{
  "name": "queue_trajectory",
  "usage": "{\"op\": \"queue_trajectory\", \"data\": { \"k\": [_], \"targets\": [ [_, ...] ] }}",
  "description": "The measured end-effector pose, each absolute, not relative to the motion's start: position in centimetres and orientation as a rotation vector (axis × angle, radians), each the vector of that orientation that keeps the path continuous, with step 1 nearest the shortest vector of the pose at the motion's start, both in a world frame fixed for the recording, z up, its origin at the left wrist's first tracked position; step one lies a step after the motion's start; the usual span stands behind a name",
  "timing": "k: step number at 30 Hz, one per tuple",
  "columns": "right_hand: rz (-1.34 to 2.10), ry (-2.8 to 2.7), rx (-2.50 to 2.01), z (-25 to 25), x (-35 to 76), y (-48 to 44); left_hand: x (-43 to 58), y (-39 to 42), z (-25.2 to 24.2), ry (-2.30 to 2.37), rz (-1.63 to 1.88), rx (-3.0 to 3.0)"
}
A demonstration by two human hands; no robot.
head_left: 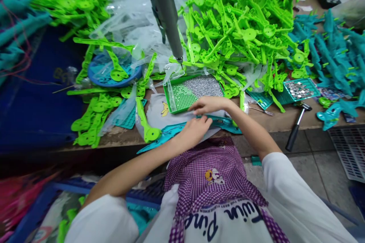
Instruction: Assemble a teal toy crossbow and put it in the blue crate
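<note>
A long teal plastic part (171, 132) lies across the table's front edge, on a pale cloth with a yellow cartoon figure. My left hand (195, 129) rests over its middle, fingers bent down onto it and hiding that stretch. Just beyond, my right hand (209, 104) hovers by the near edge of a green tray (181, 97), its fingers curled together. Whatever its fingertips hold, if anything, is too small to make out. Small silvery screws (203, 86) fill the tray's right side. Above the tray hangs a grey power screwdriver (167, 15), tip down.
Bright green plastic parts (242, 26) are heaped at the back, with teal parts (333, 45) at the right. A blue bowl (94, 78) stands left. Near the right edge are a hammer (296, 127) and a tray of metal discs (302, 89).
</note>
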State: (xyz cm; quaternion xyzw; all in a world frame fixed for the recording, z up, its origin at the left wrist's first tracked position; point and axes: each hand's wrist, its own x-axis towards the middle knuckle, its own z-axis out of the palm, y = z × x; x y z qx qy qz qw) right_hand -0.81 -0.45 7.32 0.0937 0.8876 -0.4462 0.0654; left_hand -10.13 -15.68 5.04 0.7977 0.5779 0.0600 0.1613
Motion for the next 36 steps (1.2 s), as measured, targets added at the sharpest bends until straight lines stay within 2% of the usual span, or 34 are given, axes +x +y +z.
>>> {"op": "queue_trajectory", "data": {
  "k": [3,6,10,13,16,20,26,32,34,36],
  "targets": [
    [-1.378,3.022,0.763,7.5,3.0,-2.1,-11.3,-13.6,5.2,1.672,0.346,1.960],
    [-1.254,3.232,1.108,6.2,6.4,-5.5,-12.7,-12.1,4.7,1.537,0.502,1.519],
    [-0.673,3.472,0.874,2.8,7.0,-10.7,-14.0,-11.4,3.6,1.328,0.594,1.079],
    [-0.267,3.517,0.655,1.1,5.5,-12.7,-14.1,-11.5,3.4,1.338,0.619,0.893],
    [-0.096,3.544,0.674,0.5,4.5,-12.9,-13.8,-11.6,3.9,1.401,0.637,0.763],
    [-0.015,3.539,0.922,0.2,4.5,-12.5,-13.4,-11.7,4.6,1.453,0.641,0.617],
    [-0.285,3.377,1.174,-0.2,4.7,-13.0,-13.8,-11.9,4.3,1.389,0.658,0.586],
    [-1.265,3.074,1.345,1.8,5.9,-11.4,-14.6,-13.1,2.9,1.304,0.732,0.802],
    [-1.460,2.931,1.361,2.5,6.3,-10.1,-14.6,-14.0,2.4,1.388,0.807,1.041],
    [-1.505,2.894,1.344,3.0,6.4,-8.8,-14.4,-15.3,2.1,1.514,0.895,1.400]
  ]
}}
